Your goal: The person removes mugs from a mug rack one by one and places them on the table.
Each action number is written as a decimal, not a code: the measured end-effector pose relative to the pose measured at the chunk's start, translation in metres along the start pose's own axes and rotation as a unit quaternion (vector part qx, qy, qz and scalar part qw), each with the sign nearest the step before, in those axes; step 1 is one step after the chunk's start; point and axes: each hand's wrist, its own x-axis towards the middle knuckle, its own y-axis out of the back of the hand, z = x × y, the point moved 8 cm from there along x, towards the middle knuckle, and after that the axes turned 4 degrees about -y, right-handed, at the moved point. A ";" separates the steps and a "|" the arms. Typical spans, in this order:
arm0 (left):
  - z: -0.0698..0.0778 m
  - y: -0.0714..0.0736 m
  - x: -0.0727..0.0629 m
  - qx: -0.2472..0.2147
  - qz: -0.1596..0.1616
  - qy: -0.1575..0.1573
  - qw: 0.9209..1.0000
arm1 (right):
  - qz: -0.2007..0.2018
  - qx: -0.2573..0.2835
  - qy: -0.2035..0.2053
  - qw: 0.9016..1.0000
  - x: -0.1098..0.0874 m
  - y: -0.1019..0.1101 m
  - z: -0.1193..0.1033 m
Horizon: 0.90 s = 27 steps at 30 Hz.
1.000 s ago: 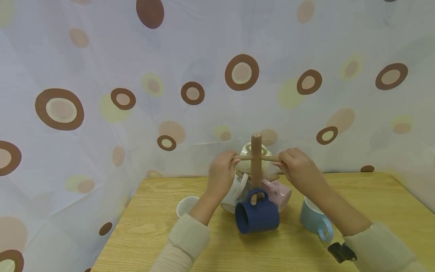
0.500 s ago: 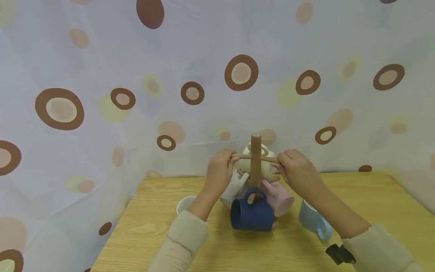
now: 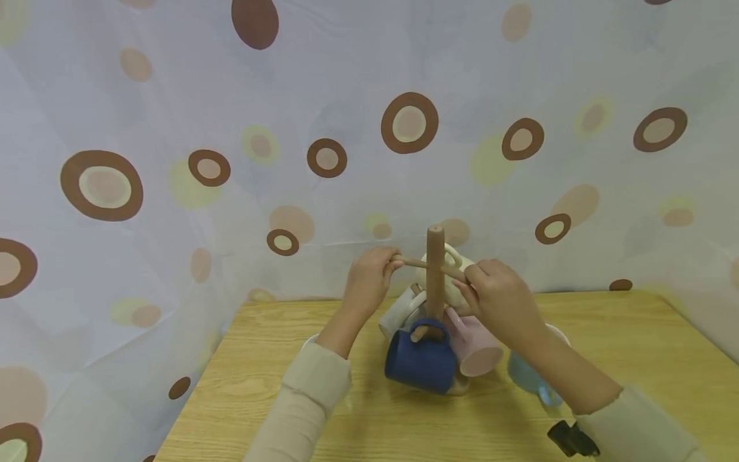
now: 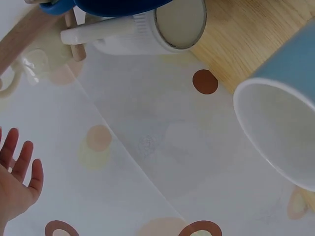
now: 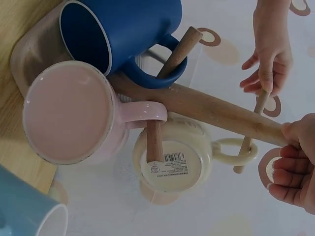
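A wooden mug tree (image 3: 435, 289) stands tilted-looking on the table, hung with several mugs. My left hand (image 3: 368, 276) pinches the end of its upper left peg between thumb and fingers. On the opposite side, my right hand (image 3: 499, 301) grips the upper right peg. A dark blue mug (image 3: 420, 362) hangs at the front, a pink mug (image 3: 476, 350) beside it to the right. Behind the post hangs a cream mug (image 5: 174, 157) with a label on its base. The white ribbed mug (image 4: 142, 37) hangs at the left, partly behind the blue one.
A light blue mug (image 3: 522, 372) stands on the wooden table (image 3: 248, 359), partly behind my right forearm. Another light blue mug with a white inside (image 4: 280, 123) stands to the left, mostly hidden by my left forearm in the head view. A spotted curtain (image 3: 346, 96) hangs behind.
The mug tree has turned: the left peg end moved back, the right one nearer. The blue mug swung left and the pink mug swung forward. Both hands kept hold of the pegs.
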 end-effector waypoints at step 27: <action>-0.012 -0.004 0.007 0.134 -0.034 -0.054 0.989 | 0.023 -0.036 -0.050 0.998 0.008 0.000 -0.029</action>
